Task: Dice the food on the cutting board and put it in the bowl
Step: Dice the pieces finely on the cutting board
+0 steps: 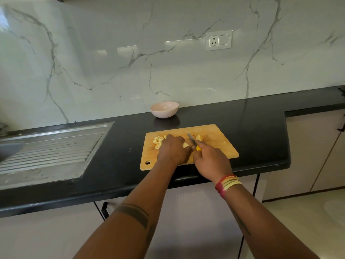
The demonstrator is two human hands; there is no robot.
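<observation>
- While the left hand lies palm-down on the wooden cutting board, its fingers cover a pale piece of food; whether they curl round it cannot be told.
- The right hand grips a knife by its yellow handle, the blade pointing away over the board, just right of the left hand.
- Diced pale-yellow food lies heaped on the board's left part, touching the left hand's far side; more pieces sit just right of the blade.
- A pink bowl stands on the black worktop behind the board, near the marble wall, well apart from the hands.
- A steel drainboard lies at the left.
</observation>
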